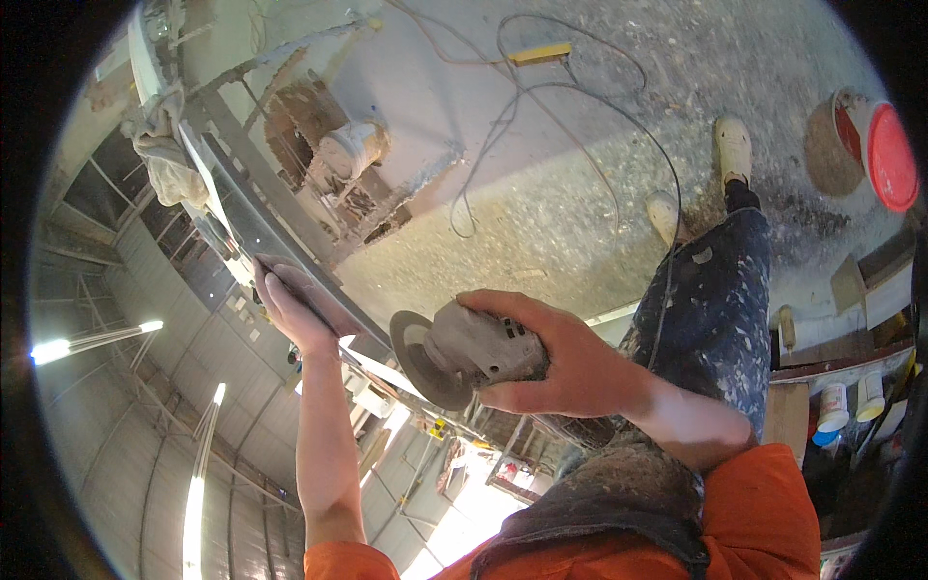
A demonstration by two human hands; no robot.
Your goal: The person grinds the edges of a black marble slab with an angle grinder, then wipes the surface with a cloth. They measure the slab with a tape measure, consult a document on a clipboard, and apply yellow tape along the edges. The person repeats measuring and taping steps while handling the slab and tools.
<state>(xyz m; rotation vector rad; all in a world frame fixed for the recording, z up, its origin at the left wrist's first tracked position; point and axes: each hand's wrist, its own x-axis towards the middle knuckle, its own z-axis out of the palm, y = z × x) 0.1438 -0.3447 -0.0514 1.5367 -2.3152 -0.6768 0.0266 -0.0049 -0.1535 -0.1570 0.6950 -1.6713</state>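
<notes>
My right hand (580, 358) is wrapped round the body of a dusty grey angle grinder (488, 343). Its round disc (416, 362) faces left and stands close to the edge of a long dark panel (253, 217); whether they touch I cannot tell. My left hand (295, 314) lies flat with its fingers stretched out along that panel, beside a brownish patch (314, 295) on its surface. Further up the panel hangs a crumpled beige cloth (169, 159).
A dark cord (669, 261) runs past my leg to loops on the speckled floor, near a yellow power strip (539, 54). A red-lidded bucket (889, 158) stands right. A whitish bucket (353, 148) sits beyond the panel. Tubs (833, 408) crowd a shelf at lower right.
</notes>
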